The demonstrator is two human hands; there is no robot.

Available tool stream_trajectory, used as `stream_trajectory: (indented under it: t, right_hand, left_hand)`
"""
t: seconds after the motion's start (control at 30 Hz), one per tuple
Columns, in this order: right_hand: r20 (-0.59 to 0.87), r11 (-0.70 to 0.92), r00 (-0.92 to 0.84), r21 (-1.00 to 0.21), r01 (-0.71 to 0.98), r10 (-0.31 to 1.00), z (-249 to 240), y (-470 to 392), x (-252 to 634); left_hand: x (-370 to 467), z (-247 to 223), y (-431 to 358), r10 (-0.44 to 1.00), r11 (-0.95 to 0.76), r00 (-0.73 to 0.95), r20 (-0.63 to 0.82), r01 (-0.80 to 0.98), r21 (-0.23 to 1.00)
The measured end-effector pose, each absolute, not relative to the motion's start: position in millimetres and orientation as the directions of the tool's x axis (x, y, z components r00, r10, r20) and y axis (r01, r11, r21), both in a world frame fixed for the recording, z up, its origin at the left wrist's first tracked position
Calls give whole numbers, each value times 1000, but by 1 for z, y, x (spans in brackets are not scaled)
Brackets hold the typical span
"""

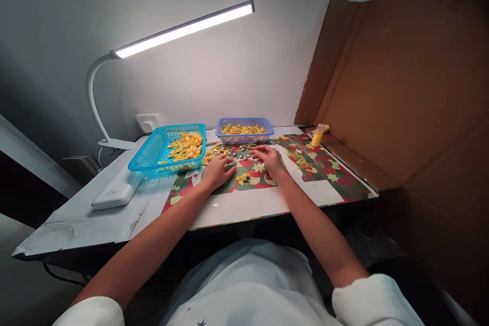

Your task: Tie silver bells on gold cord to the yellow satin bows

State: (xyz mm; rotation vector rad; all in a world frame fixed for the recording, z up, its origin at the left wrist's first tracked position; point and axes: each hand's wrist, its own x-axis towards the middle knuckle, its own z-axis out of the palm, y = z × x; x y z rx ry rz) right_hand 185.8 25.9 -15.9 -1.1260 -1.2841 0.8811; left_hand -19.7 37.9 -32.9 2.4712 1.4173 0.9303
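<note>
Near the middle of the table, my left hand [218, 171] rests with its fingers apart beside small silver bells [232, 153] and yellow bows. Opposite it, my right hand [269, 159] reaches in from the right, thumb and fingertips close together at the bells; anything between them is too small to make out. A yellow bow with a silver bell [243, 178] lies on the patterned sheet [263, 180] between and below my hands. Thin gold-coloured cords [300, 159] lie right of my right hand.
A blue basket [143, 164] of yellow bows stands left, with a white power bank [117, 192] in front. Behind my hands is a purple basket [244, 138] of gold pieces. A yellow bottle [317, 137] and cardboard [412, 76] are right; a lamp [91, 91] stands back left.
</note>
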Motion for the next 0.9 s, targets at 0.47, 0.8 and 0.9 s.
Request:
stream_trajectory:
  t: [0.47, 0.8, 0.9]
  right_hand:
    - [221, -143, 336, -601, 786, 916, -19, 15, 200]
    - [230, 61, 23, -353, 934, 973, -23, 18, 178]
    - [294, 124, -20, -340, 932, 956, -21, 16, 176]
  left_hand:
    - [-14, -32, 44, 814, -484, 345, 468, 848, 216]
    - [-17, -35, 42, 819, -482, 311, 483, 828, 285]
    - [-16, -34, 40, 825, -480, 294, 483, 815, 325]
